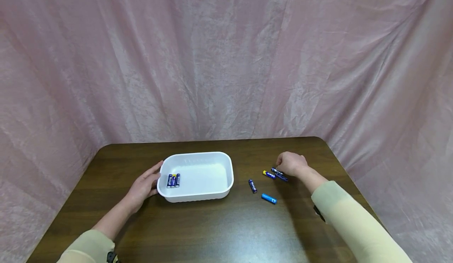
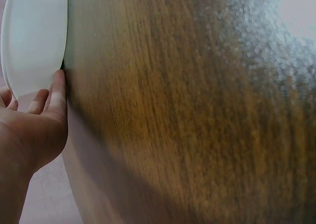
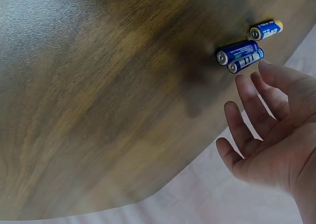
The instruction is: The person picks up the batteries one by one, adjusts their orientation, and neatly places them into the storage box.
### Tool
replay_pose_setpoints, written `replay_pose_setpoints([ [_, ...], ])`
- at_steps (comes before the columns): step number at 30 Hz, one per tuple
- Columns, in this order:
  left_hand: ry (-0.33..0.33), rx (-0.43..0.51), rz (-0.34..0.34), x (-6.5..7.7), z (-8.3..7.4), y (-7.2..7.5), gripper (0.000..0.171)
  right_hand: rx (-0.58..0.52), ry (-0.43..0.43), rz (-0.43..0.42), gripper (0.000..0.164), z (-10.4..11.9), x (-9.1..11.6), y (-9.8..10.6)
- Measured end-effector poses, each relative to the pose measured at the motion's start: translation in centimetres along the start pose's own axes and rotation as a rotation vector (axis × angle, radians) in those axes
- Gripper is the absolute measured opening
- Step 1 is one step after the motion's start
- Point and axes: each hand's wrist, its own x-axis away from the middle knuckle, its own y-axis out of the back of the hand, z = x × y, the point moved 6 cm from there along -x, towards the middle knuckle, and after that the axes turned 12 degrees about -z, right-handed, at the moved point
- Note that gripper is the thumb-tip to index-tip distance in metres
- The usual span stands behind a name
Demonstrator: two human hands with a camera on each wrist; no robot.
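Observation:
My left hand rests against the left end of a white plastic tray; in the left wrist view its fingers touch the outer wall. Inside the tray, three batteries lie side by side at the left. Over on the right, my right hand hovers at two dark blue batteries, with loosely spread fingers. The right wrist view shows the thumb tip right by the end of the thinner battery, which lies against a thicker blue battery. Close beside them is a blue battery with a yellow end.
Between the tray and my right hand lie a dark blue battery and a bright blue battery. Everything stands on a brown wooden table with rounded far corners. A pink curtain hangs behind it.

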Motion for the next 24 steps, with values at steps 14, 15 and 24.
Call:
replay_pose_setpoints([
  [14,-0.018,-0.002,-0.005,-0.11,0.1,0.04,0.057,0.026,0.008,0.004,0.007,0.28,-0.33,-0.81],
  [15,-0.019,-0.003,-0.005,-0.09,0.1,0.05,0.057,0.026,0.012,0.004,0.007,0.3,-0.32,-0.84],
  [24,-0.007,-0.001,-0.011,-0.18,0.02,0.08,0.057,0.037,0.018,-0.02,0.007,0.03,-0.61,-0.77],
])
